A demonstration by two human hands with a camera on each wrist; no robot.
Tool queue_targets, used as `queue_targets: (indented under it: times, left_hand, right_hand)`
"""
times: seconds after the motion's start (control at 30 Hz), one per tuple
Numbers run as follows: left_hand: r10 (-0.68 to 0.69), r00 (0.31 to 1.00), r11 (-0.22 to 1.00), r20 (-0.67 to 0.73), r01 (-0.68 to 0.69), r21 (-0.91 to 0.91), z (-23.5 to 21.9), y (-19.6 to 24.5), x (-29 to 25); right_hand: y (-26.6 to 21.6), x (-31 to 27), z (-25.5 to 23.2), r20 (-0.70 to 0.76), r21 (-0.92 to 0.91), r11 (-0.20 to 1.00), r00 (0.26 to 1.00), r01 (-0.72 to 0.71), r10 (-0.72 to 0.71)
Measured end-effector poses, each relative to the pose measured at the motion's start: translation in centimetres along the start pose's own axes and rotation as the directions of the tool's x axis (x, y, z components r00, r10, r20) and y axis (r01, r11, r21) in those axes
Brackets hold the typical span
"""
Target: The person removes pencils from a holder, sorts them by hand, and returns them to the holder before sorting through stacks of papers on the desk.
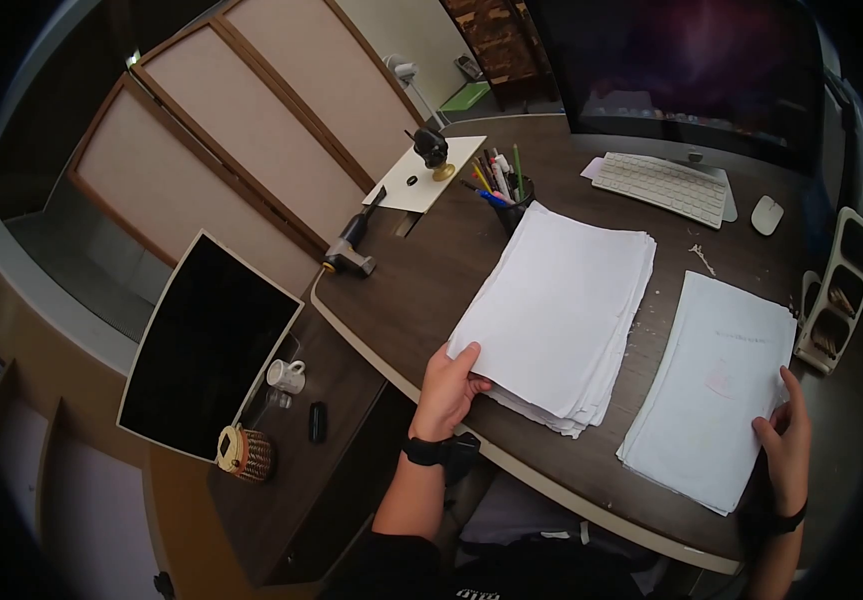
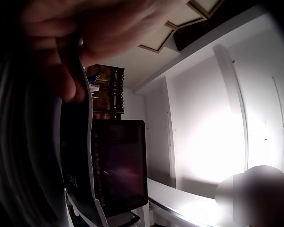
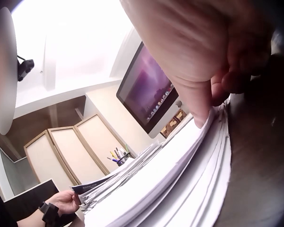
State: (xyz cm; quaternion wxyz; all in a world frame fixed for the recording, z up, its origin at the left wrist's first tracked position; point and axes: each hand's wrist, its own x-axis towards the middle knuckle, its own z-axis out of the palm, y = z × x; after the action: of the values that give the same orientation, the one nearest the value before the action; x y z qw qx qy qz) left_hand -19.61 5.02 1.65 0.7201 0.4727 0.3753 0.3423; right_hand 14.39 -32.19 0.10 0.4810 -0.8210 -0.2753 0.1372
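Note:
Two stacks of white paper lie side by side on the dark desk. At the near left corner of the left stack (image 1: 562,310), my left hand (image 1: 447,392) pinches a sheet, thumb on top and fingers beneath. That sheet (image 2: 91,156) has a dark printed underside and a ragged edge in the left wrist view. My right hand (image 1: 787,440) is at the right edge of the right stack (image 1: 707,400). Its thumb (image 3: 201,111) rests on the upper sheets in the right wrist view, with the other fingers bent at the side edge. Faint pencil-like marks show on that stack.
Behind the stacks stand a pen cup (image 1: 514,208), keyboard (image 1: 660,188), mouse (image 1: 767,214) and large monitor (image 1: 692,80). A white organizer (image 1: 840,290) is right of the right stack. A drill-like tool (image 1: 352,250) lies at the left desk edge. Paper scraps (image 1: 702,258) dot the desk.

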Motion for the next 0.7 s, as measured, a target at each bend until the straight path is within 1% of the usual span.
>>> queue_targets:
  times: [0.1, 0.13, 0.17, 0.2, 0.23, 0.3, 0.33, 0.37, 0.4, 0.43, 0.5, 0.53, 0.57, 0.63, 0.67, 0.7]
  left_hand:
    - [-0.032, 0.999, 0.999, -0.018, 0.032, 0.019, 0.0, -0.4, -0.3]
    - [-0.017, 0.999, 0.999, -0.049, 0.019, 0.041, -0.2, -0.5, -0.3]
    - [-0.001, 0.998, 0.998, -0.066, 0.005, 0.063, -0.1, -0.6, 0.1]
    - [0.017, 0.999, 0.998, -0.044, -0.014, 0.063, 0.0, -0.5, 0.0]
    - [0.035, 0.997, 0.996, -0.071, -0.029, 0.079, 0.4, -0.4, -0.1]
    - [0.100, 0.984, 0.970, -0.146, -0.063, 0.235, 0.2, -0.3, -0.3]
    - [0.154, 0.971, 0.942, -0.182, -0.088, 0.324, 0.7, -0.2, -0.8]
    - [0.219, 0.952, 0.904, -0.215, -0.115, 0.413, 1.1, 0.1, -1.4]
    - [0.243, 0.946, 0.861, -0.215, -0.107, 0.498, 1.1, 0.3, -1.8]
    - [0.237, 0.951, 0.856, -0.199, -0.107, 0.505, 1.3, 0.5, -2.3]
    - [0.252, 0.948, 0.779, -0.196, -0.078, 0.622, 1.6, 0.6, -2.9]
    - [0.248, 0.954, 0.801, -0.170, -0.103, 0.590, 1.2, 0.3, -2.9]
    - [0.240, 0.957, 0.799, -0.163, -0.099, 0.593, 1.1, 0.3, -3.1]
    - [0.271, 0.949, 0.782, -0.162, -0.119, 0.612, 1.2, 0.0, -3.2]
    - [0.319, 0.937, 0.751, -0.144, -0.157, 0.642, 1.3, -0.1, -3.5]
    - [0.366, 0.918, 0.722, -0.153, -0.177, 0.669, 2.0, 0.1, -4.1]
  right_hand:
    - [-0.5, -0.1, -0.4, 0.018, 0.040, 0.999, 1.000, -0.014, 0.013]
    - [-0.7, -0.3, -0.6, 0.008, 0.027, 0.999, 0.999, -0.041, 0.041]
    - [-0.9, -0.2, -0.6, 0.029, 0.035, 0.999, 0.999, -0.020, 0.019]
    - [-1.1, -0.1, -0.8, 0.043, 0.043, 0.999, 0.999, -0.001, 0.000]
    - [-1.6, 0.0, -1.0, 0.063, 0.082, 0.996, 0.997, -0.040, 0.035]
    - [-1.3, 0.0, -1.4, 0.068, 0.106, 0.993, 0.996, -0.059, 0.052]
    - [-1.6, -0.1, -1.6, 0.049, 0.103, 0.991, 0.996, -0.084, 0.079]
    - [-1.9, 0.0, -1.7, 0.067, 0.106, 0.990, 0.994, -0.090, 0.083]
    - [-2.1, 0.1, -1.7, 0.088, 0.111, 0.989, 0.993, -0.093, 0.083]
    - [-2.2, 0.0, -1.6, 0.076, 0.116, 0.988, 0.992, -0.106, 0.097]
    - [-2.1, 0.0, -1.6, 0.071, 0.093, 0.991, 0.993, -0.096, 0.090]
    - [-1.8, 0.0, -1.6, 0.088, 0.031, 0.997, 0.994, -0.075, 0.072]
    - [-1.7, -0.1, -1.5, 0.084, 0.030, 0.996, 0.993, -0.086, 0.083]
    - [-2.2, -0.5, -1.1, 0.084, -0.193, 0.980, 0.996, 0.048, -0.033]
    - [-2.9, -0.4, -1.3, 0.103, -0.205, 0.979, 0.994, -0.002, 0.024]
    - [-3.4, -0.5, -1.5, 0.126, -0.159, 0.987, 0.991, -0.032, 0.052]
